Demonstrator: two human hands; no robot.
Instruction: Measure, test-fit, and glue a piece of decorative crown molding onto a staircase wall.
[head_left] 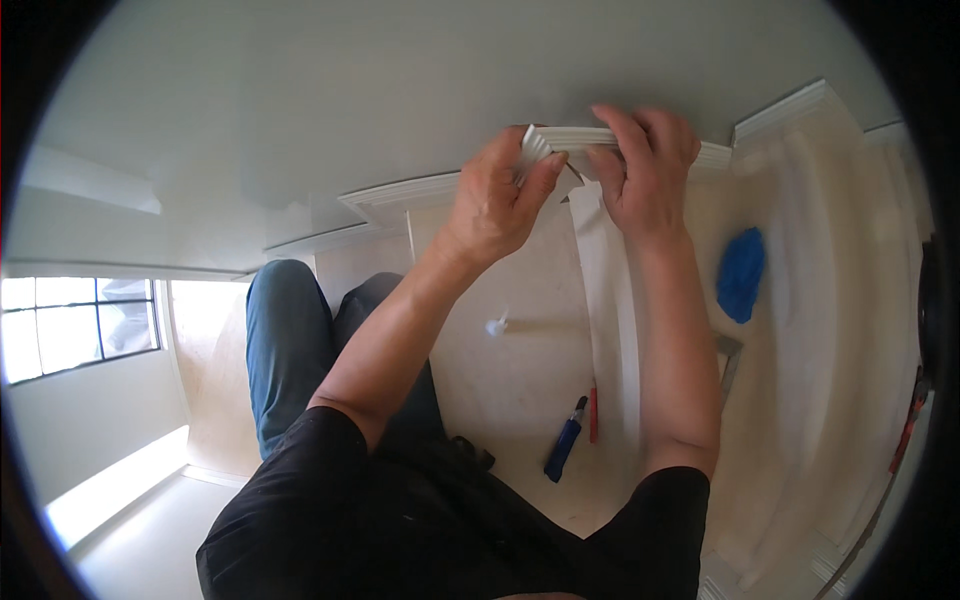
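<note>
A white ribbed strip of trim moulding (577, 139) is held up in front of the ceiling, its angle-cut end turned toward my left hand. My left hand (500, 195) grips that cut end between thumb and fingers. On the strip's other stretch, my right hand (648, 170) has its thumb below and its curled fingers above. Just beneath the strip, between my hands, is a thin dark pointed thing I cannot make out. Similar moulding (395, 195) runs along the ceiling edge on both sides of my hands.
Below lie a blue-handled tool (567, 443), a slim red stick-like thing (594, 415) and a small white nozzle-like piece (497, 325). A crumpled blue cloth or bag (741, 275) is at the right. A window (80, 325) stands at the far left, near my bent knee (285, 340).
</note>
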